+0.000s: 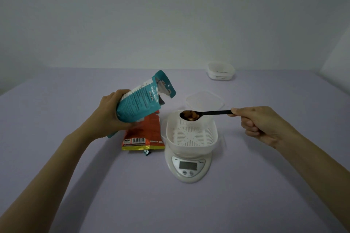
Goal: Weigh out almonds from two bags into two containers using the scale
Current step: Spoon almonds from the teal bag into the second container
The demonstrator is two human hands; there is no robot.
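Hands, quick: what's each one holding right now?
Left hand: grips the opened teal bag, tilted.
Right hand: pinches the black spoon by its handle, almonds in its bowl, above the container on the scale.

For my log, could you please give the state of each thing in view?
scale: display unreadable
near container: on scale, uncovered, empty
lid: off, lying behind it
teal bag: open, tilted, gripped by left hand
orange bag: lying flat
spoon: loaded with almonds, pinched by right hand
far container: uncovered
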